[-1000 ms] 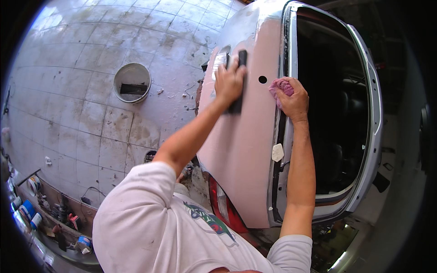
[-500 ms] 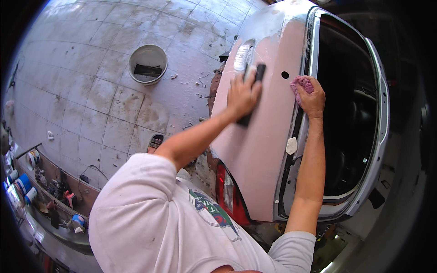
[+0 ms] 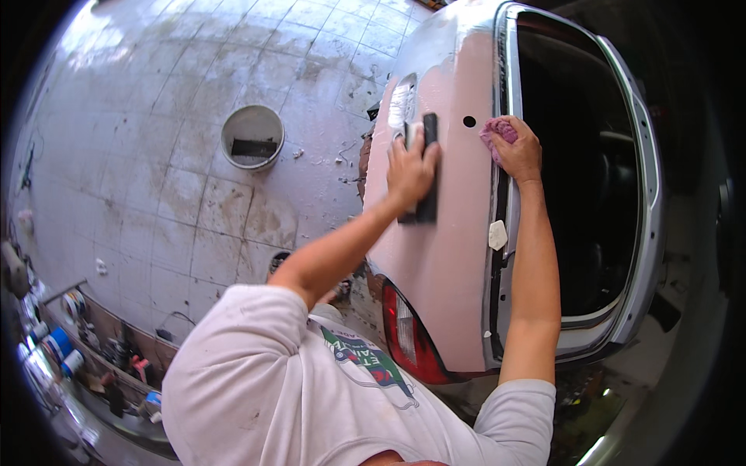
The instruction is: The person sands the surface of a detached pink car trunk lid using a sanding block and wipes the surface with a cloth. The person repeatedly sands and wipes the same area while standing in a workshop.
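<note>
My left hand [image 3: 410, 169] presses a long black sanding block [image 3: 427, 172] flat against the pinkish rear panel of a car [image 3: 451, 256]. My right hand [image 3: 517, 149] rests on the panel's edge by the open hatch frame and is closed around a crumpled pink rag [image 3: 497, 130]. A small round hole [image 3: 468, 121] sits in the panel between the two hands. A red tail light [image 3: 408, 338] shows low on the car body, near my shoulder.
A white bucket [image 3: 252, 137] stands on the stained tiled floor [image 3: 155, 171] to the left. Cans and tools crowd a shelf [image 3: 70, 349] at the lower left. The dark car interior [image 3: 583, 171] opens to the right.
The view has shifted, so the car and bucket sit further right in the picture. My left hand and the block lie a little lower on the panel relative to the hole; my right hand keeps the rag.
</note>
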Motion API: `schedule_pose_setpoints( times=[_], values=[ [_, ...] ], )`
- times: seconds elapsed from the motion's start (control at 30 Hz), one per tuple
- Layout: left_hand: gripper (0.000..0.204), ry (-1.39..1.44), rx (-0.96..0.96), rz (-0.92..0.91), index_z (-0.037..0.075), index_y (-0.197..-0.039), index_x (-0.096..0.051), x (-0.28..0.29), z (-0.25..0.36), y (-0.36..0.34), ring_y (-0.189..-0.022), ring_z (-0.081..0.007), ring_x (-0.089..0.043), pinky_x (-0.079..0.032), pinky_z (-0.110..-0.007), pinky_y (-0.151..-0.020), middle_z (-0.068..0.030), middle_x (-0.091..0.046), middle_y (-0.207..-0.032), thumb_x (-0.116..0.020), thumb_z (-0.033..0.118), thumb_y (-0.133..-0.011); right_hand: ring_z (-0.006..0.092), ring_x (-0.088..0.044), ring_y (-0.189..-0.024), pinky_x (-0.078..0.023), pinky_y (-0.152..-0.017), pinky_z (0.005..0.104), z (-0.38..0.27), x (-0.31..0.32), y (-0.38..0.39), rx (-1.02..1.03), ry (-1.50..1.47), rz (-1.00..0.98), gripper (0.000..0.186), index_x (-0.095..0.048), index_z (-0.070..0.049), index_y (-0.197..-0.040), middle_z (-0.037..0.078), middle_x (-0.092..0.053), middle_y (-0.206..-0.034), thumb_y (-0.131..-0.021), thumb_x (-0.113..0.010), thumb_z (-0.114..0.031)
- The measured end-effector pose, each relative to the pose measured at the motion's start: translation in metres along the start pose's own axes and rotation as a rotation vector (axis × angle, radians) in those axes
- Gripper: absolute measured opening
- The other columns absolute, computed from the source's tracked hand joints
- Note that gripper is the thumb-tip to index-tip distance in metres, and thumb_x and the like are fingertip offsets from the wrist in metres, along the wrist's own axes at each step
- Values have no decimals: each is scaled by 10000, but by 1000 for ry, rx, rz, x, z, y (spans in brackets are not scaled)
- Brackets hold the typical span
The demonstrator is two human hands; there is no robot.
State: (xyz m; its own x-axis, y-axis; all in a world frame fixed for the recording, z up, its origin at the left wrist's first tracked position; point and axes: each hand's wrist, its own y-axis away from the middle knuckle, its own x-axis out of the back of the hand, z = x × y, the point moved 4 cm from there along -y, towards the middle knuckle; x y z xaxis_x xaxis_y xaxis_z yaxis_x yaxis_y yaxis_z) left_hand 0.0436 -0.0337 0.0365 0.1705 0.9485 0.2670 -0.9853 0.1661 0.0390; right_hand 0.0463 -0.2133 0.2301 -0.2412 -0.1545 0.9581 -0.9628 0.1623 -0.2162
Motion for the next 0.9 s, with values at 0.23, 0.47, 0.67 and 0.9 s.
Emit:
schedule_pose_setpoints(
  times=[0.23, 0.47, 0.67, 0.9],
  values=[
    [642, 28, -331, -33, 104, -1628, -478, 19, -35, 64, -1343, -472, -477, -374, -509, -1171, -320, -475, -1478, -568, 412, -1072, 317, -759, -994, -618, -881, 422, -8, 7, 1, -20, -6, 10, 270, -757, -168, -1102, 57, -771, -1098, -879, -840, -295],
    [440, 99, -151, 37, 51, -1368, -697, -1, 37, -101, -1190, -481, -532, -408, -504, -1100, -286, -558, -1532, -474, 334, -1117, 308, -775, -1000, -630, -904, 439, -2, -3, -7, -39, 52, 35, 341, -767, -199, -1100, 47, -786, -1077, -855, -819, -432],
    [605, 77, -274, 49, -31, -1552, -539, -1, -21, 61, -1194, -445, -538, -392, -472, -1108, -344, -593, -1306, -559, 365, -1095, 301, -771, -968, -632, -888, 424, 7, 1, 11, -100, 42, 13, 350, -758, -191, -1116, 50, -789, -1079, -852, -827, -409],
    [423, -144, -439, 127, 34, -1392, -656, 10, 44, -130, -1114, -488, -572, -423, -500, -1042, -338, -549, -1514, -428, 274, -1130, 305, -776, -1004, -629, -911, 447, -15, 0, -14, -8, 1, 73, 347, -761, -195, -1086, 57, -794, -1086, -856, -808, -452]
  ],
)
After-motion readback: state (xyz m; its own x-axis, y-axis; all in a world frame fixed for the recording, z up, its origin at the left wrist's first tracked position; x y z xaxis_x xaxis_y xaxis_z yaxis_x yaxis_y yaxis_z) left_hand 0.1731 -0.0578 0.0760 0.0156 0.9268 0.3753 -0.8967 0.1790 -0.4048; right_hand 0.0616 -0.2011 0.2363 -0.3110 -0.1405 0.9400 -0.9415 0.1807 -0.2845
